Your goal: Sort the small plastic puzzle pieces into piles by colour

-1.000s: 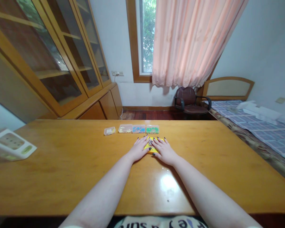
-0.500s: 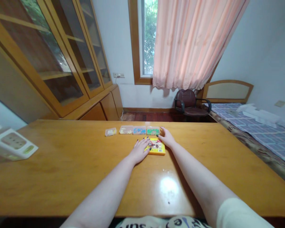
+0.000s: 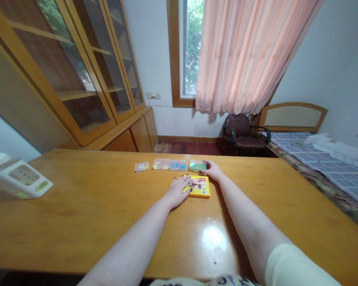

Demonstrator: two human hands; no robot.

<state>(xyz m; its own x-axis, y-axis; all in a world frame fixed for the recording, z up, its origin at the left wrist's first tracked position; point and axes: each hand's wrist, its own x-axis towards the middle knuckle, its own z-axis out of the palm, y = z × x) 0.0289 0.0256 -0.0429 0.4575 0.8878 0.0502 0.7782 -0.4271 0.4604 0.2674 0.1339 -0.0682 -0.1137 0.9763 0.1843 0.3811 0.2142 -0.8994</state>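
Note:
My left hand (image 3: pixel 179 190) lies flat with fingers spread on the left part of a yellow box (image 3: pixel 200 187) on the wooden table (image 3: pixel 77 206). My right hand (image 3: pixel 212 170) reaches past the box, its fingers closed on the small clear case with green contents (image 3: pixel 196 165). That case is the right end of a row of small clear cases: a blue-filled one (image 3: pixel 178 165), a pale one (image 3: pixel 161 164) and a smaller one (image 3: pixel 141 167) set apart at the left.
A white device (image 3: pixel 20 180) sits at the table's left edge. Wooden glass-door cabinets (image 3: pixel 77 79) stand at the left. Beyond the table are a dark office chair (image 3: pixel 241 133), a pink curtain (image 3: pixel 244 55) and a bed (image 3: pixel 328 159) at the right.
My right hand left the yellow box and reached forward to the green-filled case, which now sits slightly askew. My left hand stayed on the box. The view shifted a little.

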